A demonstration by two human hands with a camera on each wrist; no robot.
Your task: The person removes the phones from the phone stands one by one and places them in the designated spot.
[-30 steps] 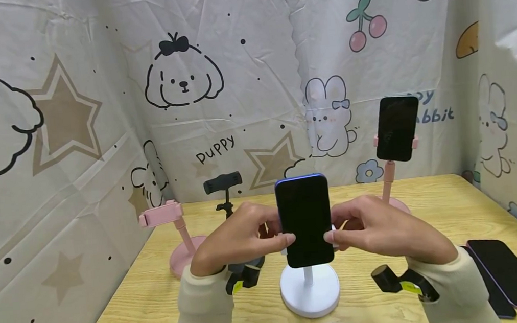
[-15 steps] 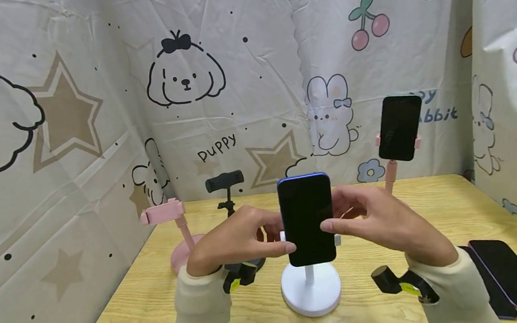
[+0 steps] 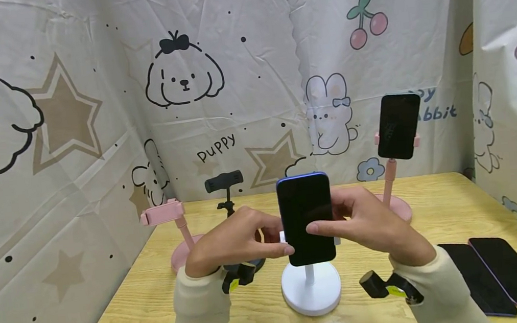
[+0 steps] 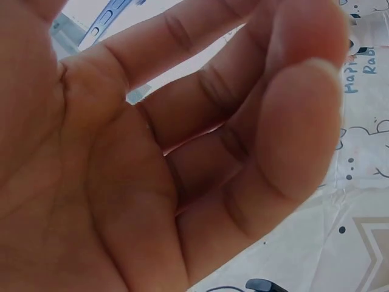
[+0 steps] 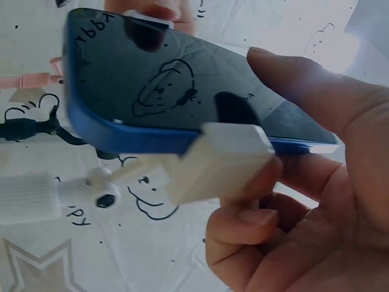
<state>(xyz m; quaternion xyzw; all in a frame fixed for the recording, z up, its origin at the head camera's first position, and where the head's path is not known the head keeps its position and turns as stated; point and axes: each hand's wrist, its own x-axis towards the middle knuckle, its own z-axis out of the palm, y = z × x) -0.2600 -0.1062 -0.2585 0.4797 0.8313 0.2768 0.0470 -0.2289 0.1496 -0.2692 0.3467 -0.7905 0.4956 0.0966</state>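
A blue-edged smartphone [image 3: 307, 221] with a dark screen stands upright in the clamp of a white phone stand [image 3: 311, 293]. My right hand [image 3: 370, 223] grips the phone from the right, thumb across the screen and fingers behind. In the right wrist view, those fingers [image 5: 255, 225] curl beside the white clamp jaw [image 5: 222, 161]. On the other side, my left hand [image 3: 242, 240] pinches the phone's lower left edge, its thumb tip at the screen. Its other fingers bend behind the clamp, partly hidden; the left wrist view shows them [image 4: 292, 134] curled, without the phone.
A pink phone stand [image 3: 187, 247] and a black one [image 3: 224, 181] stand at the left. Another pink stand [image 3: 390, 183] at the back right carries a black phone [image 3: 398, 126]. Two phones lie side by side at the right, the nearer a dark phone [image 3: 478, 278].
My right thumb has slid from the phone's right edge inward across the screen, and the right forearm has shifted left. My left thumb sits slightly lower. The phone and stand stay in place.
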